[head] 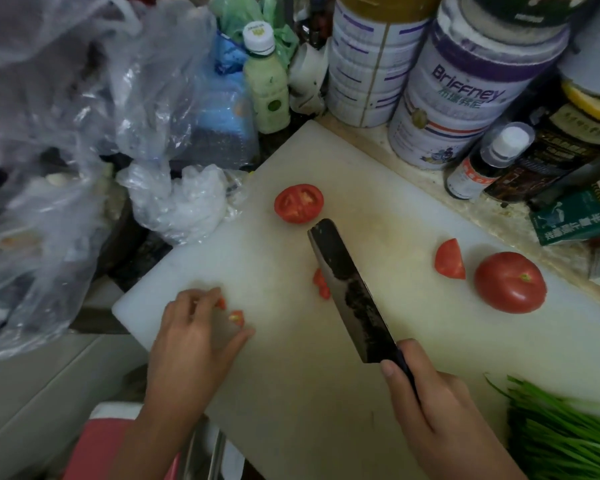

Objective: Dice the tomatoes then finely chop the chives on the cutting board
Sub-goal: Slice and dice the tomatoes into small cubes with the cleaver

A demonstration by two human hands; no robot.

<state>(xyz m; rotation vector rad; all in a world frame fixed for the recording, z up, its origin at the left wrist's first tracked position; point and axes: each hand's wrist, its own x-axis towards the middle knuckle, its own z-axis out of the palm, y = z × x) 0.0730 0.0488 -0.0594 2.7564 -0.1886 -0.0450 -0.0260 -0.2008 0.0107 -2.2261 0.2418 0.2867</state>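
A white cutting board (378, 188) lies at an angle across the counter. On it rest a tomato half (298, 203), cut face up, a tomato wedge (450, 259) and a whole tomato (510, 282). My right hand (440, 407) grips the handle of a dark cleaver (347, 289), its blade down beside small tomato pieces (321, 284). My left hand (191, 337) rests on the board's left corner, fingertips touching small tomato bits (235, 317). Green chives (561, 431) lie at the board's lower right.
Crumpled plastic bags (84, 133) crowd the left side. A green bottle (267, 81), two large tins (471, 91), a small white-capped bottle (485, 161) and boxes (575, 220) line the back and right edges close to the board.
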